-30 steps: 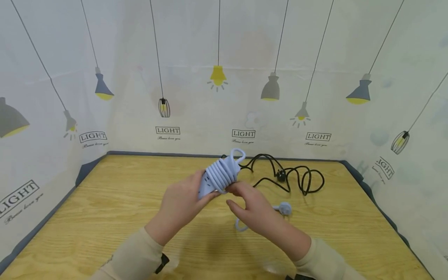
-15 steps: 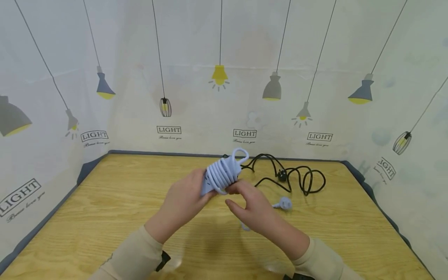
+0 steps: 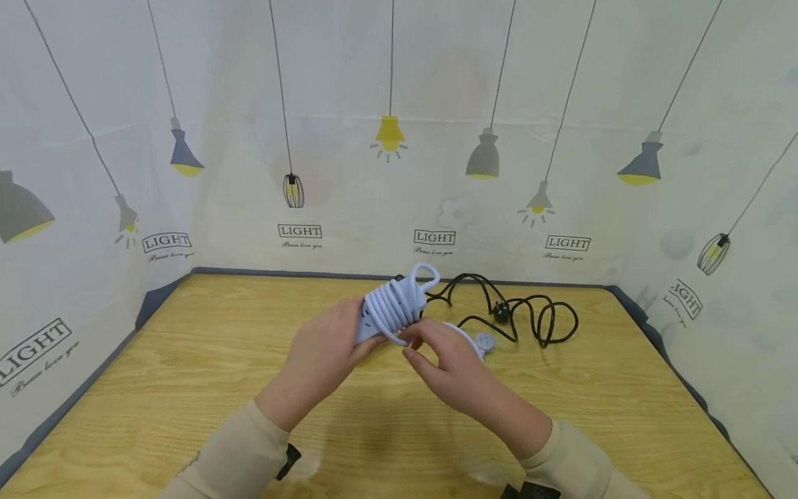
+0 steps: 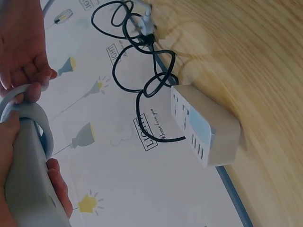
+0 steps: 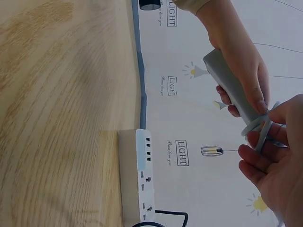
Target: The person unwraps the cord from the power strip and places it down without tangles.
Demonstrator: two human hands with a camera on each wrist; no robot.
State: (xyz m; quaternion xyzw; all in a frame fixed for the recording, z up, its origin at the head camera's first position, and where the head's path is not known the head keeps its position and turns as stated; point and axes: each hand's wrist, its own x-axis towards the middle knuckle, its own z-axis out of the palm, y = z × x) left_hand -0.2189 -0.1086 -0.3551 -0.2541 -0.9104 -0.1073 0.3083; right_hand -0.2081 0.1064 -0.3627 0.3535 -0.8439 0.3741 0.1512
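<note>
My left hand (image 3: 327, 346) grips a pale blue power strip (image 3: 364, 333), held tilted above the table. Its cord (image 3: 393, 308) is wound in several turns round the far end, and a small loop sticks out past that end. With thumb and fingers, my right hand (image 3: 455, 364) pinches the cord at the strip's lower right side, also seen in the right wrist view. The cord's free end runs behind the right hand to a pale blue plug (image 3: 484, 342). From the left wrist, the strip's smooth back (image 4: 31, 175) shows.
A second, white power strip (image 4: 222, 137) rests on the wooden table (image 3: 206, 360), hidden behind the hands in the head view. Its black cord (image 3: 551, 322) and black plug (image 3: 501, 312) lie in loose loops at the back right. A printed cloth wall (image 3: 349, 83) surrounds the table.
The plug has swung left and farther back, and its trailing cord now arcs behind the right hand. My right fingers have closed on the cord; the left hand has hardly moved.
</note>
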